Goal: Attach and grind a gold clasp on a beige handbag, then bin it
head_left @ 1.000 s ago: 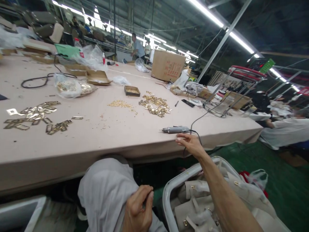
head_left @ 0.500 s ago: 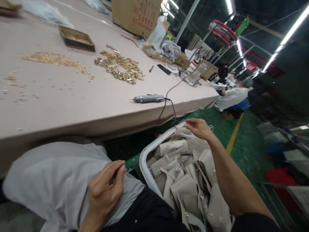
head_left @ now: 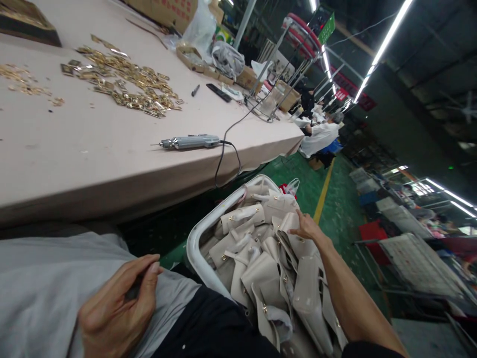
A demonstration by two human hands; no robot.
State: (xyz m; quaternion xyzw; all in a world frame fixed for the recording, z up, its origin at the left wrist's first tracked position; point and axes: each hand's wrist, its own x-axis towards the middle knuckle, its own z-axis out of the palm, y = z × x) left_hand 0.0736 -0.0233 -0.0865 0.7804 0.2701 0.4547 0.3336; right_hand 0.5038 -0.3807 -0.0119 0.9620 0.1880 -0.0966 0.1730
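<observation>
You've got a long pale pink table (head_left: 112, 149) running away to the upper right. On it, near the front edge: a grey electric screwdriver (head_left: 190, 142) lying flat, black cord (head_left: 227, 154) dropping over the edge. Further back a heap of gold fittings (head_left: 122, 84), w/ smaller gold bits (head_left: 22, 82) to its left. Beyond: a pen (head_left: 195, 90), a black remote (head_left: 219, 93), cardboard boxes (head_left: 164, 10).

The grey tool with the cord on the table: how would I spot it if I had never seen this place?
Find the long pale pink table and follow its near edge toward the white bin of cream bags. The grey power screwdriver lies flat there, alone. Unlike the scattered gold fittings farther back, it is slim, grey and trails a black cord over the edge.
</observation>
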